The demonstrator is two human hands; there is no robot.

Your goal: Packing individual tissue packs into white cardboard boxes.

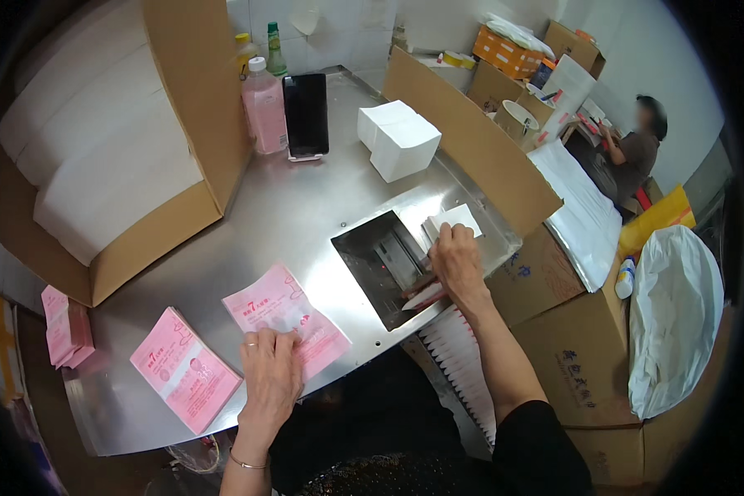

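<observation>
My left hand (270, 372), with a ring on one finger and a bracelet at the wrist, has its fingers bent over the near edge of a flat pink printed bag (285, 310). The bag lies on the steel table, and my thumb is hidden. Beside it on the left lies a thick stack of similar pink bags (186, 369). Past the right edge of a rectangular table opening (380, 256), my right hand (459, 260) closes its fingertips on a small stack of white folded paper (456, 221). Inside the opening are metal parts, and a pink-and-white piece (422, 296) shows under my right wrist.
A block of white paper (400, 139) stands behind the opening. A phone (306, 116) and a pink-filled bottle (264, 106) stand at the back. An open carton (161, 236) of white paper occupies the left. Cartons (574, 355) line the right; a person (636, 149) sits beyond.
</observation>
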